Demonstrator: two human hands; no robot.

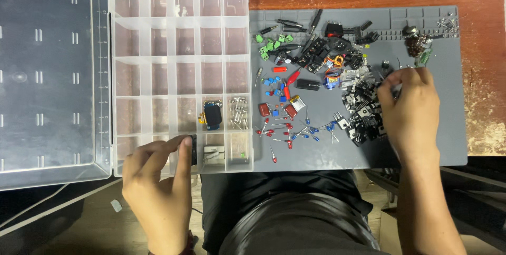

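Observation:
My left hand [158,181] rests at the near edge of a clear plastic organizer box [179,39], thumb and fingers pinching a small dark part over a front compartment. My right hand [408,110] lies on the grey work mat [421,149], fingers curled among a pile of black components [363,113]; whether it grips one is hidden. Loose red and blue parts [290,131] are scattered mid-mat. The box holds a blue-screened module [212,114], small glass tubes [239,113] and a white piece [213,152].
The box's open clear lid [50,76] lies flat at the left. Green terminal blocks [270,44], black plugs [295,23] and a knobbed part [416,41] sit along the mat's far side. Brown wooden tabletop [482,49] borders the mat. My dark-clothed lap is below.

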